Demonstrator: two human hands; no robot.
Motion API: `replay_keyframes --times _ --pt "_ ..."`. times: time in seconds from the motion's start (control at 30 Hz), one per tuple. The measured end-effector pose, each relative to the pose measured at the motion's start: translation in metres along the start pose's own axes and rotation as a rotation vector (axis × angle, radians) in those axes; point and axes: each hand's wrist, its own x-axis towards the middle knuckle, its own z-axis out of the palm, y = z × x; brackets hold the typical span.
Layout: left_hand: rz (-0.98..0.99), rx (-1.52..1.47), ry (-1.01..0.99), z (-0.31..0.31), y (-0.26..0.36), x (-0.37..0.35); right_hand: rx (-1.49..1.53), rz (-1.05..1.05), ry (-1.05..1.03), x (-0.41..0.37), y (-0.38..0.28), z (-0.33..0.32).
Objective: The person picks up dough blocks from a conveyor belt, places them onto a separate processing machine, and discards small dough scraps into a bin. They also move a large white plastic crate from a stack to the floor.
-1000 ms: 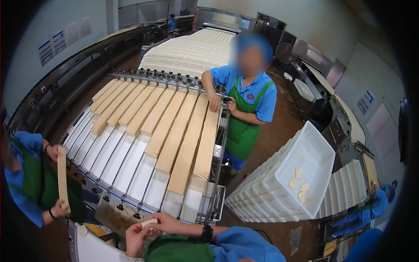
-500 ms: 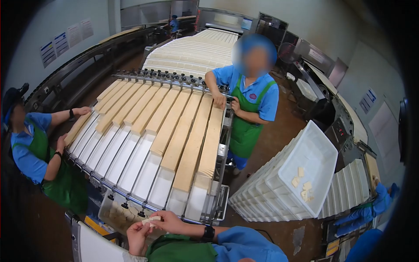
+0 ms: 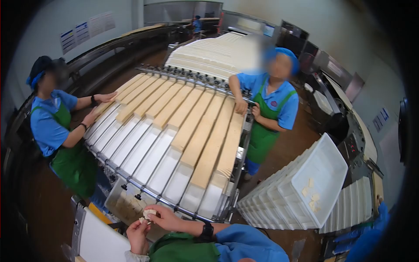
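Near the bottom of the view, my left hand (image 3: pixel 138 236) and my right hand (image 3: pixel 166 218) pinch small pale pieces (image 3: pixel 149 214) between their fingertips. The pieces look crumbly, and their inner edges are hidden by fingers. Beneath and behind them sits a white bin (image 3: pixel 114 194) holding many similar pale pieces. Beyond it, long pale-yellow strips (image 3: pixel 192 118) lie side by side in the lanes of a white conveyor table (image 3: pixel 152 174) with metal dividers.
A co-worker (image 3: pixel 61 118) at the left touches the leftmost strip. Another co-worker (image 3: pixel 273 100) leans on the machine's right side. Stacked white crates (image 3: pixel 279 192) stand at the right, with pale pieces in the top one. A white belt (image 3: pixel 98 236) is at lower left.
The view has swung, so the table and co-workers appear further right. The pale piece between my hands now shows as separate bits, with my right hand slightly higher.
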Motion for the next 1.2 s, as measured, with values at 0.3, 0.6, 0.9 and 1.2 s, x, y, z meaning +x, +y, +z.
replay_keyframes --times 0.3,0.6,0.9,1.2 --pt "0.116 -0.105 -0.034 -0.033 0.009 -0.016 -0.116 -0.104 -0.197 0.022 0.010 0.046" --pt "0.064 -0.149 0.281 -0.102 -0.002 -0.049 -0.865 -0.416 -0.281 0.048 0.025 0.089" --pt "0.024 -0.215 0.671 -0.214 -0.053 -0.106 -0.869 -0.398 -0.803 0.068 0.064 0.229" --pt "-0.007 -0.134 1.140 -0.353 -0.132 -0.162 -0.811 -0.599 -1.099 0.088 0.151 0.489"
